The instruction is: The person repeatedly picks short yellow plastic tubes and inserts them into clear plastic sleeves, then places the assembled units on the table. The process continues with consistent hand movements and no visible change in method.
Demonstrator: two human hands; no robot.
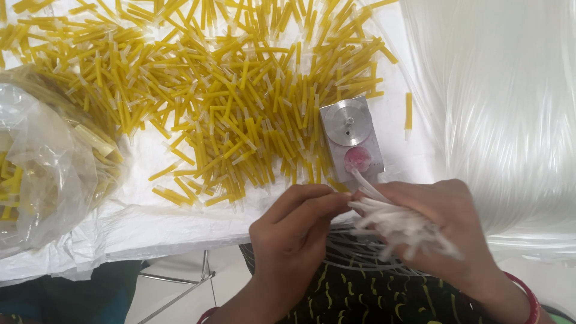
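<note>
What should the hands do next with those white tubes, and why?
Probably ease the one tube end a little further into the pink pad on the metal block. The right hand holds a bundle of clear tubes, one tube already points at the pad, and the left hand pinches beside it.

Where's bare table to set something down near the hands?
One bare strip of the white table cover runs along the near edge, between the plastic bag and the left hand. A smaller patch lies between the metal block and the clear tubing pile. The yellow tube pile crowds the rest. The right hand holds white tubes.
</note>
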